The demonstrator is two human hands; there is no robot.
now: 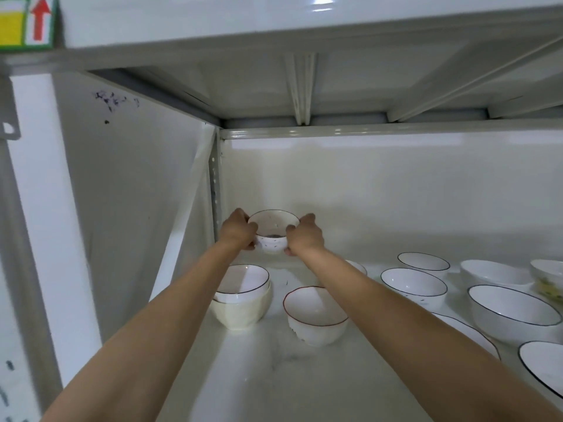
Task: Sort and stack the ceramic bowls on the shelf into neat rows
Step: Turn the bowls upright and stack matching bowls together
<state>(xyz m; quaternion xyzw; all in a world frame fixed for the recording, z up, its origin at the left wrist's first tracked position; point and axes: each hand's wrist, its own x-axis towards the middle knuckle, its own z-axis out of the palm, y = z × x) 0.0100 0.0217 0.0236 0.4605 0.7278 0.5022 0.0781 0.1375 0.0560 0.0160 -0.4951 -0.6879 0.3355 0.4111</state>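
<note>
Far left on the shelf [304, 376], near the back corner, you hold a small speckled bowl [272, 236] between both hands; left hand [236, 231] wraps its left side, fingers curled round the wall, thumb at the rim; right hand [304, 236] does the same on the right side; both pressed against the bowl, neither spread. I cannot tell whether the bowl's foot touches the shelf or hangs just above it.

Near left: stack [240, 295] of two bowls, top one dark-rimmed, sitting slightly tilted in a cream one. Beside it, red-rimmed bowl [315, 315], partly under your right forearm. Right side: loose bowls [414, 287] with thin dark rims, unsorted, several sizes, some cut off by the frame edge.

Risks, judged: forearms pass just over the stack and the red-rimmed bowl; drawing back low could knock either one; the tilted stack looks the likelier to shift. Glazed ceramic held by side pressure only may slip if either hand relaxes first. Setting down hard against the back wall could chip the rim.

Writing: sticker [26, 21] top left, red up-arrow and yellow-green panel; no legible text. Purple marks on the left wall [115, 100]; unreadable.
</note>
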